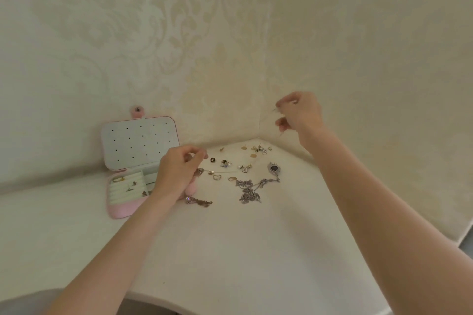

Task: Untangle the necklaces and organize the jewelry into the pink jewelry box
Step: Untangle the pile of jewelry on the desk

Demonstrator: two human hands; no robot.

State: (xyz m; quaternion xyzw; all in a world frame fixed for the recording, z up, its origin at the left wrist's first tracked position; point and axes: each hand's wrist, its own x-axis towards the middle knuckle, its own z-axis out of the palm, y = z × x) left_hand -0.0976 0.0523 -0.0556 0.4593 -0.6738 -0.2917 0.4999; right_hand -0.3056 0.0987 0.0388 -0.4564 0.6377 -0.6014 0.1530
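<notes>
Hands work apart over the white table [230, 250]. The right hand [299, 112] is raised, fingertips pinching a fine chain [268, 120] that is barely visible. The left hand [176, 171] is curled, pinching near the chain's other end. Below and between them lie tangled silver necklaces [249, 189] and scattered earrings [256, 151]. Behind the left hand the pink jewelry box [122, 210] stands open.

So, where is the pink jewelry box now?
In the head view the pink jewelry box lies open at the table's left, against the wall, just left of the left hand.
</notes>
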